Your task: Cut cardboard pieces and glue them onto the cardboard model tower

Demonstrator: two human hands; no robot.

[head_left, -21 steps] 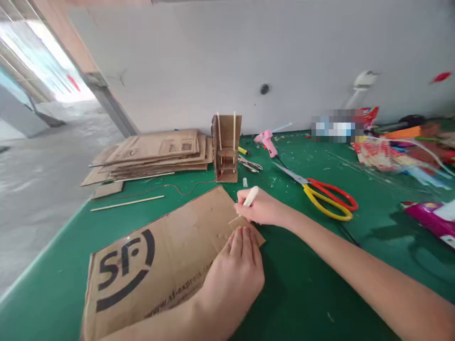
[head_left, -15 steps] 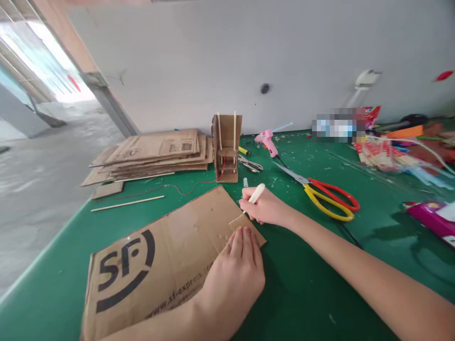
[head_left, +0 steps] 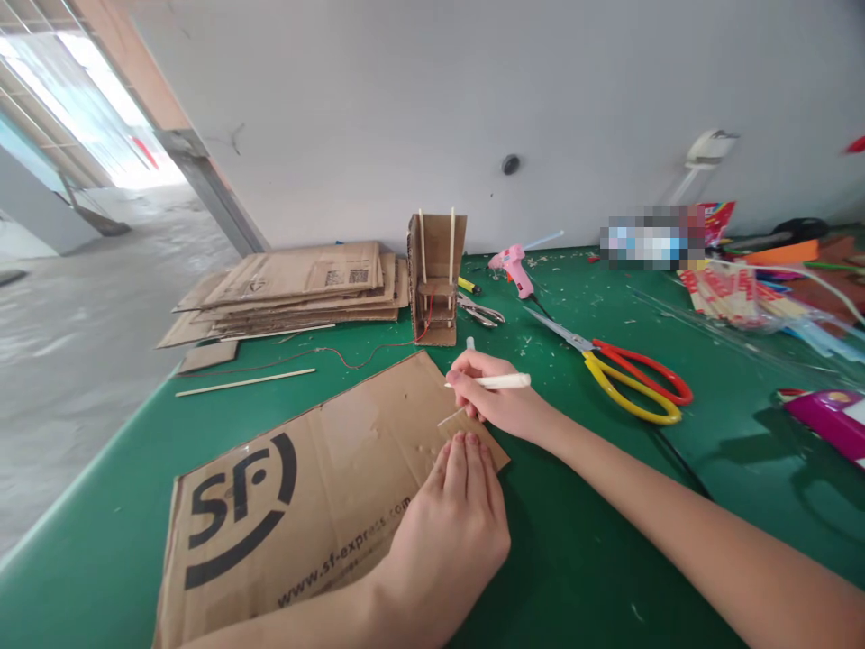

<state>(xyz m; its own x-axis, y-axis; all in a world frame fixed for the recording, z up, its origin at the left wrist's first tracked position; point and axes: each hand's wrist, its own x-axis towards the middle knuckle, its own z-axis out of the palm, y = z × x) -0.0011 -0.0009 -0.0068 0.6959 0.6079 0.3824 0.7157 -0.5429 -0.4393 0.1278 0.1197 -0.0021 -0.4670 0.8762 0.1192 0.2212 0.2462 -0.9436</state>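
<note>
A brown cardboard sheet [head_left: 351,442] with a black printed logo lies flat on the green table. My left hand [head_left: 452,523] rests on its right part, fingers stretched out and pressing down near a short pale line [head_left: 451,417]. What lies under those fingertips, perhaps a small cardboard piece, is partly hidden. My right hand [head_left: 496,397] is closed around a white pen [head_left: 504,381], held nearly level. The pen's tip points left, above the sheet and apart from the line. Just behind this hand lies a small whitish cap [head_left: 470,343].
Behind the sheet stands a cardboard structure [head_left: 439,261] with sticks and a red wire. Stacked cardboard [head_left: 297,279] lies to its left. Rightward are pliers [head_left: 481,312], a pink glue gun [head_left: 517,270], large scissors [head_left: 608,365] and a purple object [head_left: 828,419]. A thin stick [head_left: 245,382] lies at left.
My right hand has lifted the pen's tip off the line and tilted the pen from upright to nearly level. My left hand stays on the cardboard. The view has shifted slightly.
</note>
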